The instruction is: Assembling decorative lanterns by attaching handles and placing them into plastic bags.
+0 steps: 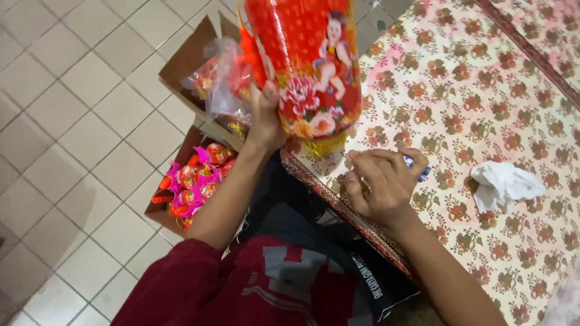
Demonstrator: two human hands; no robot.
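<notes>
Wearer: dark red long sleeves and a dark garment fill the bottom edge, nearest the camera.
Right hand (383, 184): resting on the table, fingers curled tight round a small blue pen (421, 171) whose tip pokes out past the knuckles.
Table: a cream cloth with a red and brown floral print (483, 121) covers it, with a dark patterned border running diagonally along the near edge.
White crumpled tissue (504, 184): lying on the cloth to the right of the pen hand, apart from it.
Left hand (266, 118): raised over the table edge, gripping the lower left side of a large red glossy plastic lantern printed with a child figure and pink flowers (308, 60).
Lantern axis: long axis roughly vertical in view, slightly tilted; gold fringe end points toward the wearer, top cut off by the frame.
Floor: pale square tiles (72, 121) on the left.
Brown cardboard boxes (187, 57): open on the tiles beside the table, holding smaller red and pink wrapped ornaments (196, 178) and a clear plastic bag (226, 81).
</notes>
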